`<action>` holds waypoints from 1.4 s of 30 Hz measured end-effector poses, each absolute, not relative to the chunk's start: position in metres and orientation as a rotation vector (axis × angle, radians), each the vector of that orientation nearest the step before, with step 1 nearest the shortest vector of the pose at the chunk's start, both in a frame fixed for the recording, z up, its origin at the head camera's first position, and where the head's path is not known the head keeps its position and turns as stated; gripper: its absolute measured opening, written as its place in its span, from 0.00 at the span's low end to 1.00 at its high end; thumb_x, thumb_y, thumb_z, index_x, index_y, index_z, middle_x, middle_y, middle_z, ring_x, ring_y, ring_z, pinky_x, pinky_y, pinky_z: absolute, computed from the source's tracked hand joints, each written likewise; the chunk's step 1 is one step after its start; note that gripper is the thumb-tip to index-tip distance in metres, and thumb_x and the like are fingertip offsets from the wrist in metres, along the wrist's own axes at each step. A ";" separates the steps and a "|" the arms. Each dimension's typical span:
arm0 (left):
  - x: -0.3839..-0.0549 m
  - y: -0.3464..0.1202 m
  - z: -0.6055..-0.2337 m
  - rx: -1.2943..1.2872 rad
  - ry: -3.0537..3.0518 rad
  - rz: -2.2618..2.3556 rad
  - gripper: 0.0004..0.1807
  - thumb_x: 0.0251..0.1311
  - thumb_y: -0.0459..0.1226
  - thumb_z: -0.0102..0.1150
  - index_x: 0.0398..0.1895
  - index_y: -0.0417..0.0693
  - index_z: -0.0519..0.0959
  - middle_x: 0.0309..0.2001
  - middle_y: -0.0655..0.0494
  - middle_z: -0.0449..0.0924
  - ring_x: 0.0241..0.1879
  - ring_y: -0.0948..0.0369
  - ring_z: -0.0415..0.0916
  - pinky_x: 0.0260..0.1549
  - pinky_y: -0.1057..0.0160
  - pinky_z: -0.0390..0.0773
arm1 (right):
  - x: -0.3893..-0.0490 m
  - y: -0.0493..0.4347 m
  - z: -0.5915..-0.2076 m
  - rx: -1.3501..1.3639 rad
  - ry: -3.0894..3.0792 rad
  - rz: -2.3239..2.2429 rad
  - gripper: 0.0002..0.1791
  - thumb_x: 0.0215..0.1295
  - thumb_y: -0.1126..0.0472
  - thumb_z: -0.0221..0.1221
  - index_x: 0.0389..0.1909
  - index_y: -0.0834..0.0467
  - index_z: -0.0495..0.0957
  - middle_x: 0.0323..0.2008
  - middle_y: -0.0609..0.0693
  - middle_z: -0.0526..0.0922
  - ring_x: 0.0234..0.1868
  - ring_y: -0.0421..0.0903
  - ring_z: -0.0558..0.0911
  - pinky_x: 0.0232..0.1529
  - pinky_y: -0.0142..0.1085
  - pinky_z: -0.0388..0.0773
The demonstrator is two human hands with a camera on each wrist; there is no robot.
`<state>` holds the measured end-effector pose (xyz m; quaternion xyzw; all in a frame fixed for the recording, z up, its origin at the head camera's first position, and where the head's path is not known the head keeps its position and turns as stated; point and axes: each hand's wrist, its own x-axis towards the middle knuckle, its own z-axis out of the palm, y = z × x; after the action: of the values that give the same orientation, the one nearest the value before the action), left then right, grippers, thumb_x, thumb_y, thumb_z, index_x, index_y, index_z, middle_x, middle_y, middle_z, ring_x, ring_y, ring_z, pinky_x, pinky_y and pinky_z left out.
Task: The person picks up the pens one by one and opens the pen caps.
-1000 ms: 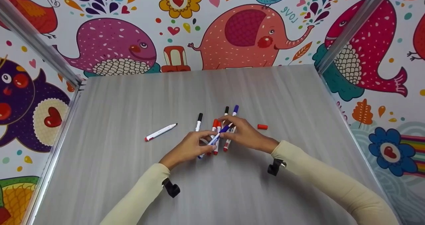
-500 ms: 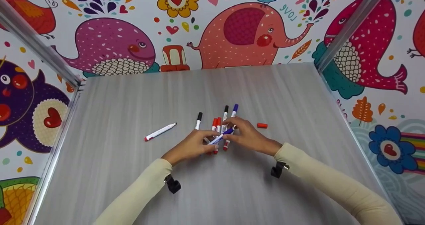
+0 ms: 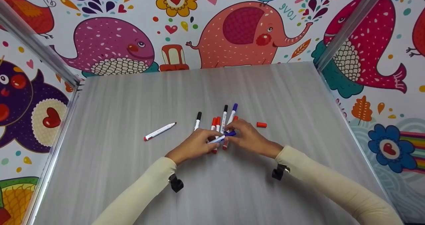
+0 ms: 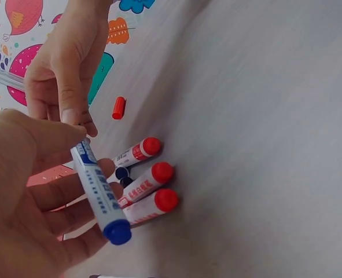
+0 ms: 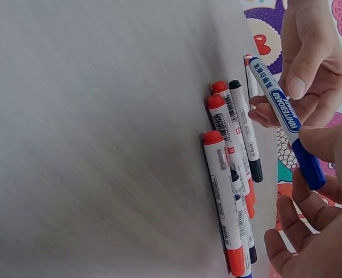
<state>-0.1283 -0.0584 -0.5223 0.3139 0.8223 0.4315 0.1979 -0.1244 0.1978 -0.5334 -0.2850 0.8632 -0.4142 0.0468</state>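
one blue-capped marker (image 5: 285,116) is pinched twice — left hand (image 3: 195,144) at its barrel (image 5: 267,81), right hand (image 3: 250,137) near its cap (image 5: 309,165).

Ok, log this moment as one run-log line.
left grip: holds blue marker | right grip: pinches its capped end | red cap: loose on table

I have the held marker (image 3: 216,139) between my left grip (image 3: 193,145) and right grip (image 3: 251,139). Below and beyond them, grouped markers (image 3: 223,119) lie on the tabletop (image 3: 219,191). Left of the left grip lies a lone marker (image 3: 160,131); just beyond the right grip, a loose cap (image 3: 261,124).
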 end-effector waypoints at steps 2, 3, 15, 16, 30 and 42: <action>-0.128 -0.057 -0.521 0.865 2.307 1.201 0.16 0.75 0.29 0.65 0.63 0.43 0.87 0.44 0.50 0.90 0.37 0.56 0.83 0.36 0.65 0.83 | -0.124 0.198 -0.534 -0.895 2.656 -1.240 0.14 0.69 0.65 0.75 0.53 0.62 0.86 0.48 0.54 0.88 0.51 0.52 0.82 0.56 0.49 0.80; -0.128 -0.057 -0.520 0.870 2.316 1.194 0.16 0.75 0.29 0.65 0.63 0.43 0.87 0.44 0.50 0.90 0.37 0.56 0.83 0.35 0.64 0.83 | -0.125 0.197 -0.534 -0.908 2.667 -1.227 0.13 0.69 0.65 0.75 0.51 0.61 0.87 0.46 0.53 0.88 0.50 0.51 0.82 0.55 0.48 0.79; -0.126 -0.054 -0.520 0.952 2.451 1.067 0.14 0.73 0.29 0.67 0.58 0.44 0.90 0.43 0.55 0.90 0.35 0.63 0.80 0.38 0.61 0.83 | -0.122 0.196 -0.536 -0.947 2.689 -1.081 0.10 0.70 0.63 0.75 0.49 0.57 0.90 0.45 0.47 0.90 0.49 0.48 0.79 0.54 0.47 0.78; -0.125 -0.053 -0.520 0.956 2.464 1.057 0.13 0.73 0.30 0.68 0.58 0.44 0.90 0.42 0.55 0.90 0.35 0.63 0.79 0.39 0.60 0.83 | -0.122 0.196 -0.536 -0.954 2.689 -1.068 0.10 0.71 0.62 0.75 0.50 0.57 0.90 0.46 0.47 0.90 0.49 0.48 0.79 0.54 0.47 0.78; -0.118 -0.050 -0.523 1.050 2.593 0.942 0.04 0.77 0.37 0.68 0.50 0.50 0.88 0.39 0.61 0.86 0.35 0.64 0.77 0.38 0.63 0.81 | -0.118 0.192 -0.525 -0.972 2.585 -1.054 0.15 0.78 0.60 0.69 0.61 0.56 0.87 0.58 0.48 0.88 0.57 0.46 0.80 0.63 0.47 0.80; -0.118 -0.052 -0.519 1.031 2.576 1.017 0.08 0.75 0.34 0.70 0.52 0.48 0.90 0.42 0.59 0.90 0.36 0.63 0.79 0.40 0.61 0.83 | -0.118 0.194 -0.522 -1.024 2.535 -1.025 0.15 0.80 0.62 0.65 0.63 0.58 0.87 0.58 0.49 0.87 0.53 0.46 0.80 0.57 0.44 0.83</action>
<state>-0.1181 -0.0521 -0.5190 0.3473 0.8680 0.3425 0.0931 -0.1184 0.1940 -0.5218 -0.3486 0.8628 -0.3488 0.1109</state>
